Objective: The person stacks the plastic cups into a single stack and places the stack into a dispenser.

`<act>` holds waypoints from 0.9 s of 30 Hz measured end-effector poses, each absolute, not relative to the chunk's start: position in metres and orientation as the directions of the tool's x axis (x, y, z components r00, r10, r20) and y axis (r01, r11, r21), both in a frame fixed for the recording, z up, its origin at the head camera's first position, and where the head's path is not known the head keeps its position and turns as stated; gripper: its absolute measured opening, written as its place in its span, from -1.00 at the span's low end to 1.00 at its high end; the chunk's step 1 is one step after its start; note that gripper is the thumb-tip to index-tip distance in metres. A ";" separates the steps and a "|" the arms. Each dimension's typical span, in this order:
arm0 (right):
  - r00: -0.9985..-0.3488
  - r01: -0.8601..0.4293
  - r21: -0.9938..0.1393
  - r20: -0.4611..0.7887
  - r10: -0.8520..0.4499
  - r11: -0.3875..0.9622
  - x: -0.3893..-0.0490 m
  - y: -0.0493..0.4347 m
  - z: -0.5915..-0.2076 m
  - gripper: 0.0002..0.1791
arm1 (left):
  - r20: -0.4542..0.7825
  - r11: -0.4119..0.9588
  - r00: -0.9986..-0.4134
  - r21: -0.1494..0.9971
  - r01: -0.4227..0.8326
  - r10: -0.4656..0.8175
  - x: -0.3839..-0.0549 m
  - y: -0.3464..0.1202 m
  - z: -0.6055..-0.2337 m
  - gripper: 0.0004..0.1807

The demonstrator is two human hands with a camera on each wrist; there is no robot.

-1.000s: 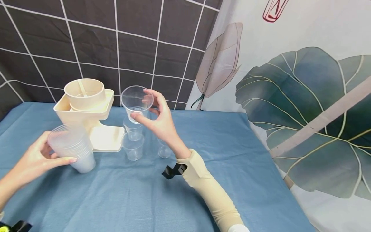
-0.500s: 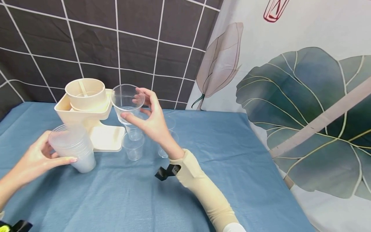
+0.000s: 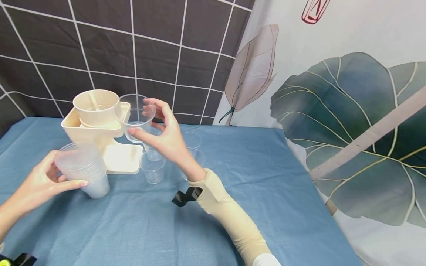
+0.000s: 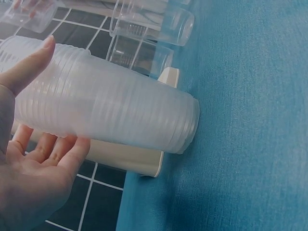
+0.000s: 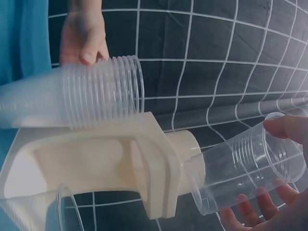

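My left hand (image 3: 46, 181) grips a stack of nested clear plastic cups (image 3: 84, 170), thumb on one side and fingers on the other. In the left wrist view the base of the stack (image 4: 130, 103) is right at the blue cloth. My right hand (image 3: 168, 140) holds a single clear plastic cup (image 3: 134, 114) between thumb and fingers, mouth up and raised above the cloth. That cup overlaps the right edge of a cream two-level stand (image 3: 122, 148) in the head view. A cream round holder (image 3: 98, 111) with a divider sits on the stand's upper tray.
Several clear cups stand on the blue cloth (image 3: 283, 192), including a cup (image 3: 154, 170) right of the stand's lower plate and a cup (image 3: 197, 157) partly behind my right wrist. A dark gridded backdrop (image 3: 159, 59) rises behind the table.
My right hand has moved left with its cup, from over the standing cups toward the cream stand. My left hand and the stack have stayed in place.
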State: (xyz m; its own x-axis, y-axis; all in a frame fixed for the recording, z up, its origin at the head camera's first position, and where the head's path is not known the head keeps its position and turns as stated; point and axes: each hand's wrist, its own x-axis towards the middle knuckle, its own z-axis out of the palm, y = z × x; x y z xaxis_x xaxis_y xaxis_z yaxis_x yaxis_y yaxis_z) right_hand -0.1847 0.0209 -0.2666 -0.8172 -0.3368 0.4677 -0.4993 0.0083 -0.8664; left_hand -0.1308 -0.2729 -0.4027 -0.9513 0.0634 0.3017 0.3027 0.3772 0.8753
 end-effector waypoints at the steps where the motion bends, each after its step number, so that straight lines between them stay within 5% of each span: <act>1: -0.817 -0.495 -0.869 0.464 -0.343 0.005 -0.185 0.020 -0.266 -0.27 | 0.303 0.360 -0.951 0.881 0.307 0.069 -0.129 -0.272 -0.400 -0.18; 11: -0.809 -0.480 -0.877 0.447 -0.381 -0.010 -0.185 0.012 -0.265 -0.28 | 0.307 0.273 -0.947 0.907 0.320 0.092 -0.122 -0.261 -0.385 -0.21; 27: -0.807 -0.469 -0.883 0.425 -0.411 0.006 -0.178 -0.007 -0.260 -0.29 | 0.275 0.334 -0.958 0.899 0.284 0.074 -0.123 -0.264 -0.387 -0.20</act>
State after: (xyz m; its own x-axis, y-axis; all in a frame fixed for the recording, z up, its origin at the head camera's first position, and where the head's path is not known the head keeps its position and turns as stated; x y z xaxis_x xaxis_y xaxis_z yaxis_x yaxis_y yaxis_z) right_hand -0.1781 -0.0072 -0.2603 -0.8065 -0.4109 0.4252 -0.4686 0.0058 -0.8834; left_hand -0.1235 -0.2638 -0.3866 -0.9585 0.0740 0.2755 0.2841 0.3339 0.8988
